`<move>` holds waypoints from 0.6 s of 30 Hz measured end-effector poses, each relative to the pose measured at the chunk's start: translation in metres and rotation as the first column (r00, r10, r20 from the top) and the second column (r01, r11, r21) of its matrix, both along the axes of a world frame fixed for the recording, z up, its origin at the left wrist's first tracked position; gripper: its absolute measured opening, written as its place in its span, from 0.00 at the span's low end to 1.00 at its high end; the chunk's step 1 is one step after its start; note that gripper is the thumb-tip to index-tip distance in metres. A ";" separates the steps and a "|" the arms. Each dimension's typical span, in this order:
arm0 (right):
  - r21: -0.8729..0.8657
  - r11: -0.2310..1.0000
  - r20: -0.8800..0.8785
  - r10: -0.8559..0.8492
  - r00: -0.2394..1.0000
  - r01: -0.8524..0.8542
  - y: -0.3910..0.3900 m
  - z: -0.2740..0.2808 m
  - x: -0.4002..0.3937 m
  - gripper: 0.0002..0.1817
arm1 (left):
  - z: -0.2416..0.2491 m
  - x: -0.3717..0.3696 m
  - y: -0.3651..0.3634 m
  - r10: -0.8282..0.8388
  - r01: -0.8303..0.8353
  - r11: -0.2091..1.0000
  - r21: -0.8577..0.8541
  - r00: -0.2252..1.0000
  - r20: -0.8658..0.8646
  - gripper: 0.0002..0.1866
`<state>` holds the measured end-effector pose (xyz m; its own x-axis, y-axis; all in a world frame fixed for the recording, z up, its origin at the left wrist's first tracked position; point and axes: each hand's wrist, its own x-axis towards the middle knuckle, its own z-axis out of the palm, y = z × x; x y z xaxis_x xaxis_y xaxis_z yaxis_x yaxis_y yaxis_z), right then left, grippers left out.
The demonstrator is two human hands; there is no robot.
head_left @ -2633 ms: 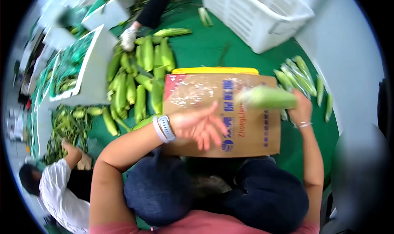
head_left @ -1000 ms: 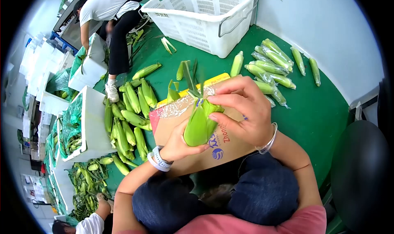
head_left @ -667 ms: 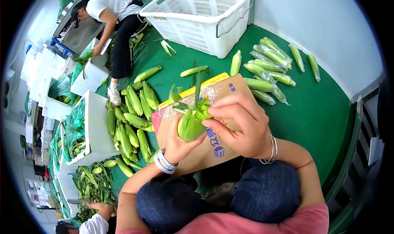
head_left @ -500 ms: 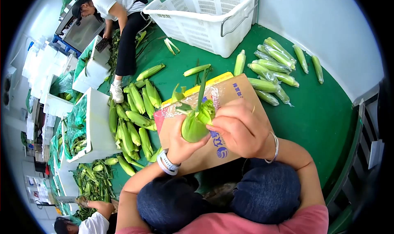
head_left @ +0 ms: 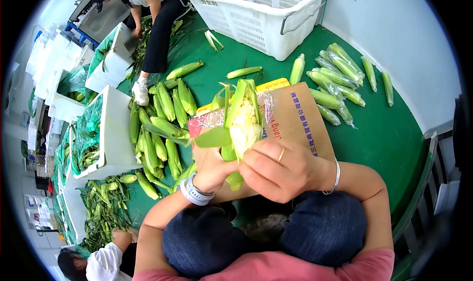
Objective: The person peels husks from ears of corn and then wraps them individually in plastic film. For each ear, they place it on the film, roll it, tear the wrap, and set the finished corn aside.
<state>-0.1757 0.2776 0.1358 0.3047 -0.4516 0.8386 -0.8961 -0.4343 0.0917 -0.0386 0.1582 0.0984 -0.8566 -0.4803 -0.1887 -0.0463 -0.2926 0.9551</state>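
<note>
An ear of corn (head_left: 246,123) with its husk partly peeled stands upright between my hands, pale kernels and silk showing. My left hand (head_left: 215,168) is wrapped round its lower husk, with a loose leaf over the fingers. Pinched against the husk at the ear's front is my right hand (head_left: 278,167). Beneath both hands lies a flattened cardboard sheet (head_left: 310,126). Unpeeled green ears (head_left: 156,150) are heaped to the left of the cardboard. Plastic-wrapped ears (head_left: 340,74) lie to its upper right.
A white crate (head_left: 246,27) stands at the top. White foam boxes (head_left: 116,133) line the left side, beside a husk heap (head_left: 106,207). One person (head_left: 160,30) works at the upper left, another (head_left: 106,261) at the lower left. A metal rail (head_left: 423,182) runs along the right.
The husk has been pulled down, exposing kernels that were covered before. My right hand has moved slightly down and left. The view has shifted a little.
</note>
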 end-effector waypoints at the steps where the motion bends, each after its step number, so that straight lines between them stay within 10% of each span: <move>1: 0.004 1.000 -0.003 0.001 1.000 -0.001 -0.002 0.001 -0.004 0.12 | 0.002 0.001 -0.001 -0.034 0.034 0.999 0.011 0.999 0.004 0.27; 3: 0.090 0.976 0.074 -0.203 0.976 0.196 -0.011 0.006 -0.022 0.10 | 0.008 0.000 -0.004 -0.079 0.078 0.996 0.029 0.997 0.012 0.26; 5: 0.332 0.939 0.534 -0.265 0.803 0.089 -0.035 0.014 -0.049 0.09 | 0.011 0.000 -0.004 -0.154 0.208 0.902 -0.378 0.974 0.169 0.26; 7: 0.427 0.884 0.758 -0.237 0.608 -0.188 -0.055 -0.010 -0.064 0.10 | 0.002 0.003 -0.006 -0.151 0.162 0.986 -0.033 0.964 0.221 0.25; 10: 0.384 0.895 0.876 -0.276 0.395 -0.226 -0.072 -0.069 -0.115 0.13 | -0.014 0.011 -0.019 -0.026 0.034 0.998 -0.043 0.982 0.186 0.22; 12: 0.863 0.431 0.233 -0.802 0.550 0.263 -0.051 -0.090 -0.138 0.22 | -0.011 0.011 -0.038 0.164 -0.143 0.984 -0.111 0.964 0.211 0.23; 14: 0.706 0.641 0.149 -0.550 0.822 0.301 -0.030 -0.137 -0.122 0.25 | -0.013 0.006 -0.069 0.316 -0.193 0.849 -0.493 0.932 0.179 0.26; 16: 0.956 0.012 -0.197 -0.717 0.668 0.294 -0.038 -0.119 -0.076 0.25 | -0.009 -0.012 -0.095 0.401 -0.113 0.524 -0.844 0.907 0.128 0.31; 18: 0.950 0.036 -0.198 -0.701 0.685 0.311 -0.048 -0.129 -0.066 0.24 | -0.010 -0.038 -0.114 0.452 -0.039 0.324 -0.945 0.884 0.119 0.33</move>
<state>-0.2416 0.2300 0.0065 -0.4843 -0.8268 -0.2861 -0.8091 0.5477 -0.2132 -0.0766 0.0438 0.0887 -0.6511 -0.6995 0.2947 -0.4742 0.6780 0.5616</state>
